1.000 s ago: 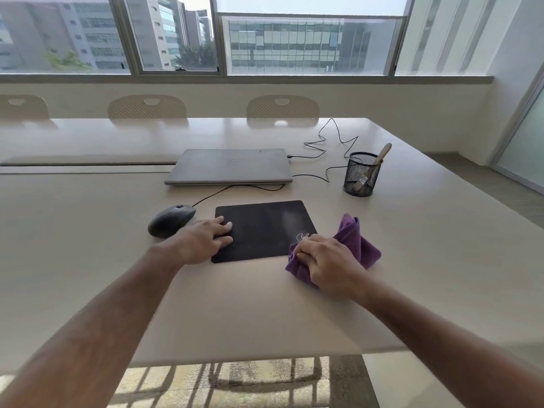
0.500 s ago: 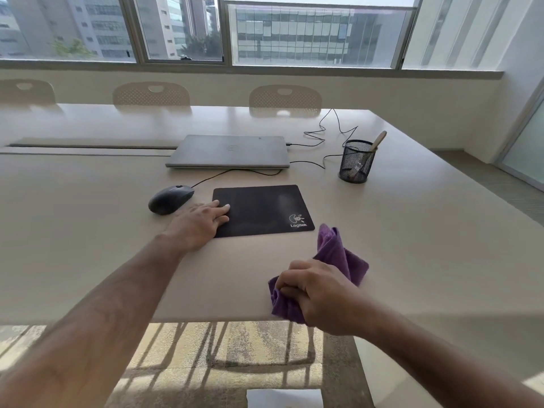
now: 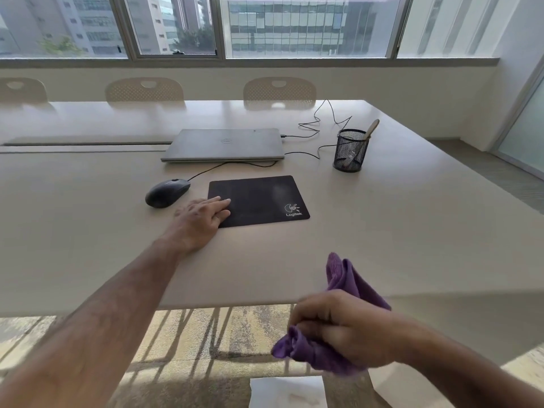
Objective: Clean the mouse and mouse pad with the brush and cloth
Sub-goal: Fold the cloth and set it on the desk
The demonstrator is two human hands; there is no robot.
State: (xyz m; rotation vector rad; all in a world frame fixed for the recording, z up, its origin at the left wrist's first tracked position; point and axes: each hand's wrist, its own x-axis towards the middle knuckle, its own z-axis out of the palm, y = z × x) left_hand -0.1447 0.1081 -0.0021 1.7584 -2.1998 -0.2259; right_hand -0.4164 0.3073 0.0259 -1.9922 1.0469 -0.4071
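Note:
A black mouse pad with a white logo lies flat on the beige table. My left hand rests on its near left corner with the fingers straight. A black corded mouse sits on the table just left of the pad. My right hand grips a bunched purple cloth and hovers past the table's near edge, well clear of the pad. A wooden brush handle sticks out of a black mesh cup at the back right.
A closed grey laptop lies behind the pad, with black cables trailing to the right. Three beige chairs stand along the far side. A white sheet lies on the floor below the table edge.
My right hand has pulled the purple cloth off the pad's near right corner and back past the table edge. The left hand has stayed on the pad's corner.

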